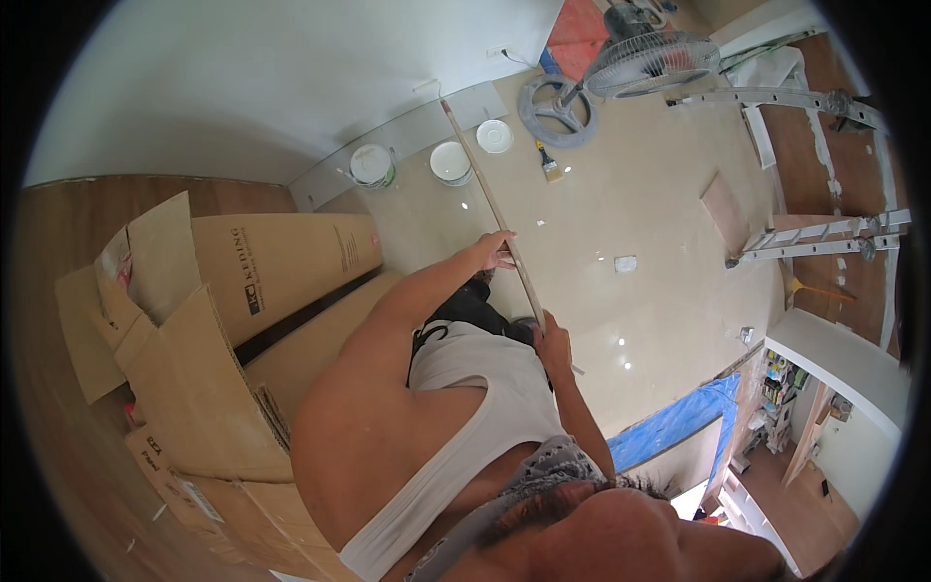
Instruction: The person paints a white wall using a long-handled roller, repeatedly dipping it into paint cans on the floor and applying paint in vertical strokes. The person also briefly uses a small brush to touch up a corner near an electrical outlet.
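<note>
A long wooden pole (476,167) runs from before my body up to the white wall. At its far end is a thin wire frame with a narrow roller (425,86) near the wall's lower part. My left hand (498,251) is round the middle of the pole, and my right hand (554,345) grips it closer to its near end. Beside the pole stand an open bucket of white paint (449,161) and a white lid (494,136). Further left is another white bucket (372,166). A flat paintbrush (550,166) lies on the floor to the right.
Large cardboard boxes (291,269) stand close on my left. A pedestal fan (651,65) is ahead to the right, with ladders (814,244) beyond. A wooden board (726,211), a small white plate (625,264) and blue sheeting (669,422) are on the right side.
</note>
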The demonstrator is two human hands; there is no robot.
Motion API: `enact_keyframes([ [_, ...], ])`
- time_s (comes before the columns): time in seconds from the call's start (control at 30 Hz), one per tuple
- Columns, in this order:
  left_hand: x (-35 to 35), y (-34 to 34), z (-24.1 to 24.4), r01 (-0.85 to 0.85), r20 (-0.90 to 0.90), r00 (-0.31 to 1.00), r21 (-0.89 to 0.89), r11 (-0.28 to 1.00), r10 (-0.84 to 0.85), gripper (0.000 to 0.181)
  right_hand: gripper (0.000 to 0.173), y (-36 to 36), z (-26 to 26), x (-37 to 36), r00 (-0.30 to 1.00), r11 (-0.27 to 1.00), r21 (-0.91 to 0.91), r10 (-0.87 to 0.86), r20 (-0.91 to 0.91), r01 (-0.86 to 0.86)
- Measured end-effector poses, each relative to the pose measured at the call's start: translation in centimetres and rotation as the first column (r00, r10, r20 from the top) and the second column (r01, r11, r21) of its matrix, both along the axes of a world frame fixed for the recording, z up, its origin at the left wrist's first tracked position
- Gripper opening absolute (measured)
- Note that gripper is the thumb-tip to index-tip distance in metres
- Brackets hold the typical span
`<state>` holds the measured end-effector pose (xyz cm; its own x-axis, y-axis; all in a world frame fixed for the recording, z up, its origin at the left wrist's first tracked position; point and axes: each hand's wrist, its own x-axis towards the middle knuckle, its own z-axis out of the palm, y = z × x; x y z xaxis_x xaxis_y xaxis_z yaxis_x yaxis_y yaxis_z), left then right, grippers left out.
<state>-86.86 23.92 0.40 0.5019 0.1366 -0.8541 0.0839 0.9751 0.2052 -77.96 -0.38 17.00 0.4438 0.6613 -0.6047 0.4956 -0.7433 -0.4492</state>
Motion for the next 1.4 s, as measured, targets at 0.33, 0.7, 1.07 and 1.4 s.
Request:
enact_keyframes([
  [0.33,0.9,5.1,-2.4,-0.131,-0.135,0.981,0.074,0.989,0.140,0.056,0.047,8.0,-4.2,0.3,0.998,0.997,0.047,0.065,-0.010,-0.064],
  [0.7,0.4,4.7,0.4,-0.186,-0.095,0.979,-0.029,0.982,0.182,0.092,0.054,4.1,-0.9,1.0,0.996,0.992,0.090,0.089,-0.030,-0.086],
  [1.07,-2.5,-4.3,8.0,0.068,0.170,0.979,0.248,0.966,-0.112,0.036,0.048,-12.8,7.2,0.8,0.996,0.953,0.302,0.051,-0.073,-0.027],
  [1.4,-3.7,-7.0,20.1,0.138,0.204,0.929,0.584,0.800,-0.310,0.038,0.043,-19.4,8.5,-0.9,0.991,0.891,0.451,0.006,-0.136,0.057],
])
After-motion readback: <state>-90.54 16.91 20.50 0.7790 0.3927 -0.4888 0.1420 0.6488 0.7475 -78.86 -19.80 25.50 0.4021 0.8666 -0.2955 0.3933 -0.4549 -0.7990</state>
